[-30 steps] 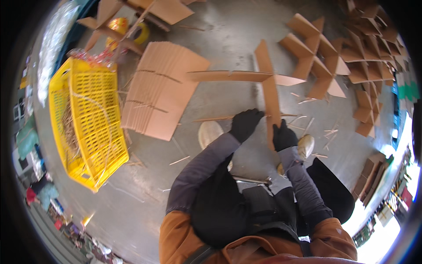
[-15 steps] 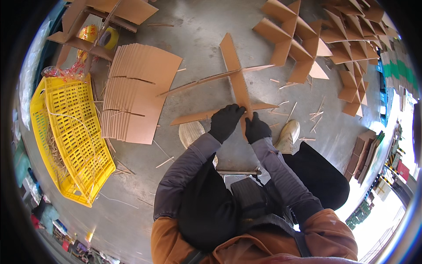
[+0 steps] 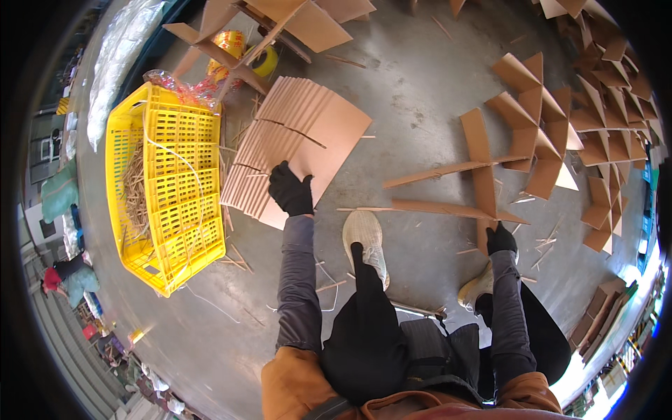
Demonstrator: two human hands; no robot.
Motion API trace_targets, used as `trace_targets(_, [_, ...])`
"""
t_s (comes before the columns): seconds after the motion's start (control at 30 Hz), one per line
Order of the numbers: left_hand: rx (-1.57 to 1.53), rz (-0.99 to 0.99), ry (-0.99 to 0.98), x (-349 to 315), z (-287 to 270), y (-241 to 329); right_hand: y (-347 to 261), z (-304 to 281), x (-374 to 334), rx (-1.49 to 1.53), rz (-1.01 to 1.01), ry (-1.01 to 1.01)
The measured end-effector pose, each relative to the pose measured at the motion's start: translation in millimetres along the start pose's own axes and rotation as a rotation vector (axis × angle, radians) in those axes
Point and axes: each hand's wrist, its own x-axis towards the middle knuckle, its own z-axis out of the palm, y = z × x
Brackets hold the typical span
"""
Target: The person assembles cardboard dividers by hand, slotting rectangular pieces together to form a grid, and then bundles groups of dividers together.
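Observation:
My left hand (image 3: 290, 190), in a black glove, reaches onto the fanned stack of slotted cardboard sheets (image 3: 325, 129) at left. Its thumb is apart from the fingers, and I see no sheet lifted in it. My right hand (image 3: 502, 239), gloved the same, is closed at the near end of a partly assembled cardboard divider (image 3: 483, 185). This divider stands on the floor, with two crosswise strips slotted across one long strip. The right fingertips are partly hidden against the cardboard.
A yellow plastic crate (image 3: 164, 189) with cardboard scraps stands left. Finished cardboard grids (image 3: 532, 119) stand at right, with another grid (image 3: 308, 28) and yellow tape rolls (image 3: 264, 61) at upper left. Cardboard offcuts litter the floor (image 3: 413, 84). My shoe (image 3: 365, 241) is near the stack.
My left hand has left the divider and moved left onto the cardboard stack. My right hand stays at the divider's near end. The whole view has swung leftward.

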Motion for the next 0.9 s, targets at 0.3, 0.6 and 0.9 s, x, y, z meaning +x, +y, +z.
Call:
trace_targets(0.3, [-0.793, 0.020, 0.121, 2, -124, 36, -84, -72, -60, 0.811, -0.315, 0.354])
trace_targets(0.6, [-0.719, 0.703, -0.216, -91, -79, 170, -136, -136, -35, 0.812, -0.448, 0.167])
trace_targets(0.9, [-0.505, 0.764, -0.266, -100, -62, 168, -157, -101, -37, 0.337, -0.438, 0.153])
